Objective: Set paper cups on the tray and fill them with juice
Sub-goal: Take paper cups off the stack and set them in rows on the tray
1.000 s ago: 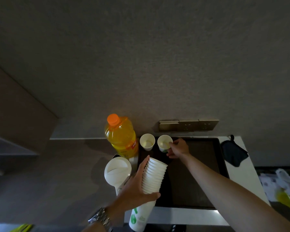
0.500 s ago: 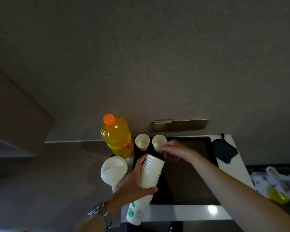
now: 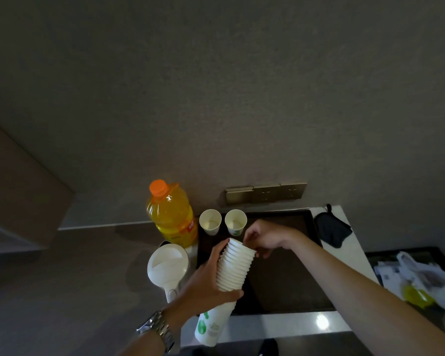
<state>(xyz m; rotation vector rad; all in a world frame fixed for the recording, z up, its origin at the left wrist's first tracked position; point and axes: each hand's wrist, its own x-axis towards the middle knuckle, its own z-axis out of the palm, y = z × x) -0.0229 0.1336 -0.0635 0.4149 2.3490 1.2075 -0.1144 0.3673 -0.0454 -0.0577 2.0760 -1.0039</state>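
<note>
The left hand (image 3: 206,283) grips a tilted stack of white ribbed paper cups (image 3: 233,268) over the near left part of the dark rectangular tray (image 3: 288,283), its fingers curled round the stack's middle. The right hand (image 3: 265,236) meets the stack's top rim at about 1 o'clock from it, fingers (image 3: 249,237) bent and pinching at the uppermost cup's edge. Two single white paper cups (image 3: 210,222) (image 3: 235,221) stand upright, side by side, at the tray's far left corner. The large clear plastic bottle of orange juice with an orange cap (image 3: 171,214) stands on the tabletop (image 3: 88,278) at 9 o'clock from them, just beside the tray. A white round-lidded jug (image 3: 167,265) sits at 6 o'clock from the bottle. A dark cloth (image 3: 332,228) lies at 3 o'clock from the tray.
</note>
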